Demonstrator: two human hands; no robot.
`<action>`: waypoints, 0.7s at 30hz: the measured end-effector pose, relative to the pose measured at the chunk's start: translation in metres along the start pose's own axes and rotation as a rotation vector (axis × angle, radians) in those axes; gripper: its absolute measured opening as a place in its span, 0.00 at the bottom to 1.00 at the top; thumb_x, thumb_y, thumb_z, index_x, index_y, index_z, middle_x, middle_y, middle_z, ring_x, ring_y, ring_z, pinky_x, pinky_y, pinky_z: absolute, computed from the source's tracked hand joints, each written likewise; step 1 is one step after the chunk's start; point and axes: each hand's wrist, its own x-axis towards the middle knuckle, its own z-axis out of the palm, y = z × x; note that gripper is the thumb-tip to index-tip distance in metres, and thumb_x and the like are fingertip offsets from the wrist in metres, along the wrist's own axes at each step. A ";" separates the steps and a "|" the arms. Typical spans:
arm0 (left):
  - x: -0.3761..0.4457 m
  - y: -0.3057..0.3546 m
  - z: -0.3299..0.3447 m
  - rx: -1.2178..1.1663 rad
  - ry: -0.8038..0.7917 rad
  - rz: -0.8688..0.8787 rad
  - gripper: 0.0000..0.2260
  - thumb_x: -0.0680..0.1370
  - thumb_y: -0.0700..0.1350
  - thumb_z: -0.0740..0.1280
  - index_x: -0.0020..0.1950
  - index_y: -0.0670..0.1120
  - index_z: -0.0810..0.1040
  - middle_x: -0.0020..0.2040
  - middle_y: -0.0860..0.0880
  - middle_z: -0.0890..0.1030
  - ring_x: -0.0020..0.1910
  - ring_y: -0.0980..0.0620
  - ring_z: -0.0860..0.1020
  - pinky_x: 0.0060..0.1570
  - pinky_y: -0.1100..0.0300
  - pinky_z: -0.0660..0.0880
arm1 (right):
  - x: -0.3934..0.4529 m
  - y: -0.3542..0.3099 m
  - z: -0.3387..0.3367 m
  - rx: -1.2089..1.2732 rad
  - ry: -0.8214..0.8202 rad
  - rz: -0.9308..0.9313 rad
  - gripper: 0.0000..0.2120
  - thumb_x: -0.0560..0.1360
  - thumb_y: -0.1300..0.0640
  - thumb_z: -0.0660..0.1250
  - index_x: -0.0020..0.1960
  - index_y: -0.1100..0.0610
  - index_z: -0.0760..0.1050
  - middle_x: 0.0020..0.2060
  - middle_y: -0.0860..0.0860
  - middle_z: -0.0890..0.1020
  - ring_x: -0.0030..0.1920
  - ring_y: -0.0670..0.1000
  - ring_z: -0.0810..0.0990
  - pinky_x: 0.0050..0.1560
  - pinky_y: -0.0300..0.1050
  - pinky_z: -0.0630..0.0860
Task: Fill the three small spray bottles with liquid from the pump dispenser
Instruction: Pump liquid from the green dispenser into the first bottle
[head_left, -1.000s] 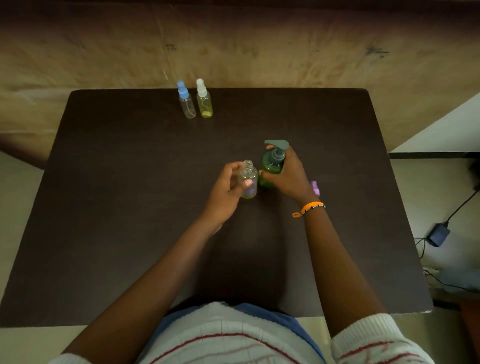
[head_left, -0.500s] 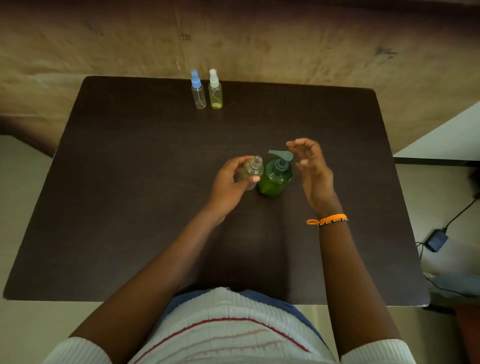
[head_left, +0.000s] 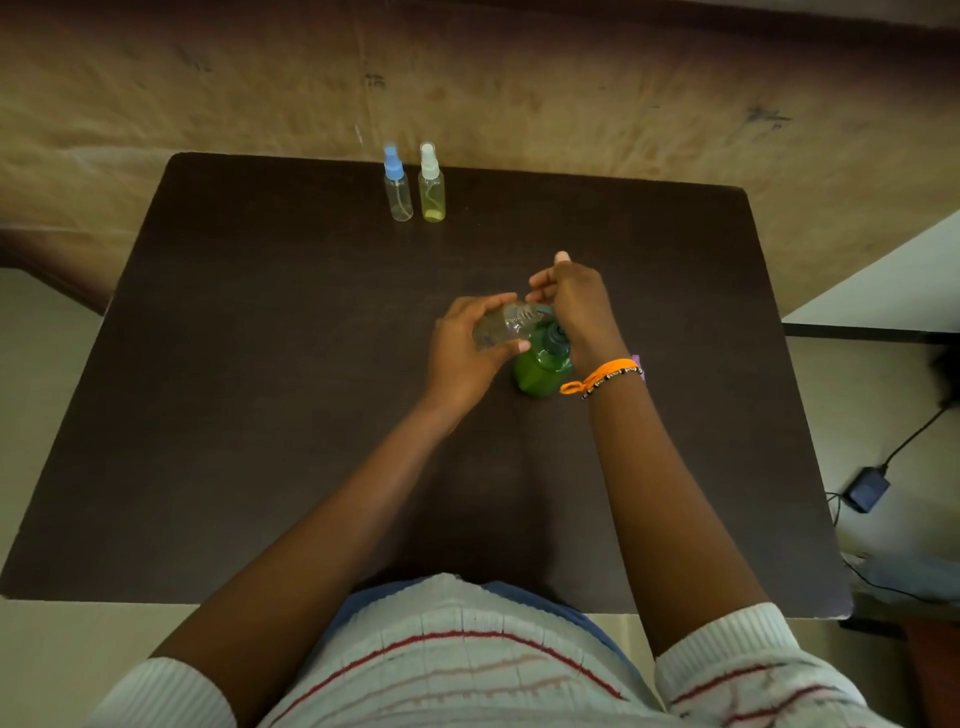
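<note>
Gripped between thumb and curled fingers of the left hand (head_left: 460, 353), an uncapped clear spray bottle (head_left: 501, 326) is held tilted, its threaded neck pointing right toward the nozzle of the green pump dispenser (head_left: 543, 369). That dispenser stands upright near the middle of the dark table (head_left: 260, 389), and it is the only one in view.

Counted, three small bottles show: the one in hand, plus two capped ones standing side by side near the table's far edge. Of those two, the blue-capped bottle (head_left: 398, 184) looks empty or nearly so, while the white-capped bottle (head_left: 431, 183) holds a little yellowish liquid at its base. One small purple piece (head_left: 636, 361) peeks out just beyond the right wrist; it may be the loose spray cap, though most of it is hidden.

Over the pump head sits the right hand (head_left: 571, 301), palm down, wrist bent, fingers loosely spread with one fingertip raised toward the far side. Whether it presses the pump or only rests on it cannot be told. An orange bracelet (head_left: 600, 376) circles that wrist. Both forearms reach forward from striped white sleeves and converge at the dispenser.
</note>
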 end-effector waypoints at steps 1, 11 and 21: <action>0.001 0.001 0.000 0.020 0.000 0.024 0.25 0.61 0.53 0.73 0.57 0.57 0.76 0.49 0.58 0.75 0.54 0.51 0.77 0.60 0.45 0.72 | 0.000 0.000 0.001 -0.007 0.021 0.004 0.22 0.84 0.51 0.50 0.37 0.56 0.73 0.32 0.52 0.77 0.34 0.47 0.74 0.37 0.41 0.69; 0.012 0.008 -0.001 0.215 0.000 0.109 0.24 0.64 0.40 0.76 0.59 0.49 0.79 0.53 0.54 0.74 0.57 0.48 0.71 0.52 0.81 0.56 | 0.003 0.006 0.001 -0.086 0.086 0.002 0.20 0.84 0.53 0.51 0.36 0.53 0.73 0.43 0.55 0.79 0.44 0.52 0.75 0.45 0.44 0.70; 0.013 0.009 -0.001 0.224 0.001 0.105 0.24 0.64 0.39 0.75 0.59 0.50 0.79 0.53 0.54 0.74 0.56 0.52 0.68 0.53 0.76 0.60 | -0.005 0.005 0.004 -0.198 0.146 -0.005 0.19 0.83 0.48 0.51 0.41 0.53 0.74 0.51 0.57 0.81 0.56 0.58 0.78 0.62 0.54 0.72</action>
